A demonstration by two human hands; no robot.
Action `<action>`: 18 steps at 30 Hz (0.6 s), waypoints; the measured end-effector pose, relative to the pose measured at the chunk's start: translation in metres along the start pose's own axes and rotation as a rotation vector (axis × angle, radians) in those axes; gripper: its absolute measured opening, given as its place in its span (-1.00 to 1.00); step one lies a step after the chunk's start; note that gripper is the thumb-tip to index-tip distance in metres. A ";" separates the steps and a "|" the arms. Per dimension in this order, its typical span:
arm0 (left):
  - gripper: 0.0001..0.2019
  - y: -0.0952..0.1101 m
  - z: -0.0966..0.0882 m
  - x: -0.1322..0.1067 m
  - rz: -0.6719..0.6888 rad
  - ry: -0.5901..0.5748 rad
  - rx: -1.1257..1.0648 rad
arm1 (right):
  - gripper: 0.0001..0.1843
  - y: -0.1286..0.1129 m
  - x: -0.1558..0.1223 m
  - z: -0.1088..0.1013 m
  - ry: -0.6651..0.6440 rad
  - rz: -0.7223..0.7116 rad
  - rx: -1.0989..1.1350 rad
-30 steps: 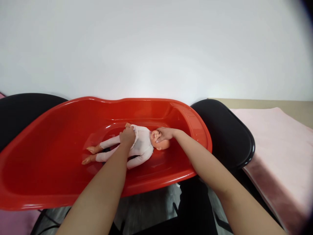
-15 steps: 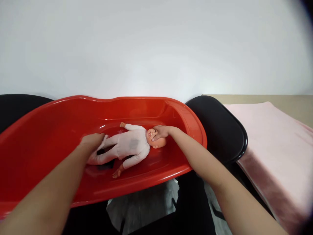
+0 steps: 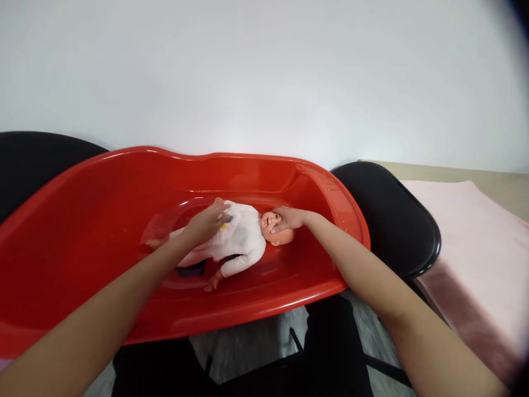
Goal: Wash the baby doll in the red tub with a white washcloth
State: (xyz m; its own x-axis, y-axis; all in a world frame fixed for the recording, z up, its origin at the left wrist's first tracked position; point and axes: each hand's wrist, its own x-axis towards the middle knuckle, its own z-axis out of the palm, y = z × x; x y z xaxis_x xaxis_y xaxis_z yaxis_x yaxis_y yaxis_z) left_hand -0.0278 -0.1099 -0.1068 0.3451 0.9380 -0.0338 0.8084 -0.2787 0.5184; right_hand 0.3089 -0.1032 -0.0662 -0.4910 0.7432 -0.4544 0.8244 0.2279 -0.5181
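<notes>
A baby doll point(image 3: 248, 234) in white clothing lies on its back inside the red baby bathtub point(image 3: 103, 198), its head to the right. My right hand point(image 3: 291, 219) is wrapped round the doll's head, with fingers at the cheek and brow. Over the doll's torso reaches my left hand point(image 3: 209, 221), somewhat blurred, its fingers stretched toward the doll's far arm. A small yellow and dark patch shows on the clothing beside those fingers. My left forearm covers part of the doll's legs.
Black seats point(image 3: 392, 220) stand at the tub's right end and behind its left end. Farther right, a pink cloth point(image 3: 467, 231) covers a pale surface. A white wall point(image 3: 264, 71) rises behind the tub. My dark-clothed legs are below its near rim.
My left hand has left the doll's feet and moved right and up to its torso. My right hand keeps hold of the head. The whole view has shifted slightly.
</notes>
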 end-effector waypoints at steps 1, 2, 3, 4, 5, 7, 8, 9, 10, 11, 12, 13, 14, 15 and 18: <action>-0.57 -0.002 0.011 -0.002 0.104 -0.067 0.017 | -0.18 0.000 0.000 0.000 -0.004 -0.004 -0.008; -0.52 -0.006 0.022 -0.004 0.197 -0.123 0.051 | -0.18 0.000 0.001 0.000 -0.008 -0.010 -0.013; -0.46 -0.012 0.030 -0.007 0.280 -0.162 0.094 | -0.18 0.001 0.001 0.001 -0.009 -0.014 -0.014; -0.41 -0.020 0.036 -0.010 0.342 -0.181 0.138 | -0.18 0.002 0.001 0.001 -0.006 -0.014 -0.011; -0.39 -0.027 0.040 -0.011 0.373 -0.184 0.176 | -0.17 0.002 0.002 0.001 0.001 -0.014 -0.006; -0.38 -0.040 0.042 -0.013 0.358 -0.171 0.225 | -0.15 0.004 0.002 0.002 0.010 -0.013 0.009; -0.38 -0.046 0.041 -0.012 0.336 -0.170 0.244 | -0.15 0.004 0.002 0.002 0.010 -0.013 0.019; -0.38 -0.051 0.040 -0.011 0.308 -0.170 0.262 | -0.16 0.005 0.001 0.002 0.006 -0.018 0.027; -0.38 -0.055 0.038 -0.010 0.276 -0.170 0.277 | -0.16 0.004 0.001 0.002 0.003 -0.026 0.032; -0.37 -0.060 0.036 -0.009 0.236 -0.165 0.284 | -0.17 0.004 0.000 0.001 0.002 -0.035 0.033; -0.36 -0.064 0.035 -0.009 0.192 -0.155 0.283 | -0.18 0.003 0.000 0.001 0.000 -0.044 0.031; -0.36 -0.069 0.034 -0.009 0.148 -0.139 0.278 | -0.19 0.001 -0.001 0.001 -0.003 -0.053 0.030; -0.35 -0.074 0.032 -0.010 0.109 -0.119 0.276 | -0.21 0.000 -0.001 0.000 -0.005 -0.058 0.030; -0.35 -0.079 0.031 -0.012 0.084 -0.103 0.280 | -0.22 0.000 -0.002 0.000 -0.004 -0.055 0.032; -0.34 -0.095 0.023 -0.019 0.062 -0.088 0.322 | -0.20 0.001 -0.001 0.001 -0.004 -0.036 0.041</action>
State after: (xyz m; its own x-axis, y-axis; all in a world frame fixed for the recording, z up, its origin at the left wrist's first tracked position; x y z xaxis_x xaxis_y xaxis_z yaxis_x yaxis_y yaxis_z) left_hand -0.1004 -0.1055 -0.1751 0.4269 0.8997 -0.0911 0.8887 -0.3988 0.2261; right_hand 0.3102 -0.1044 -0.0670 -0.5211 0.7323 -0.4384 0.7942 0.2280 -0.5632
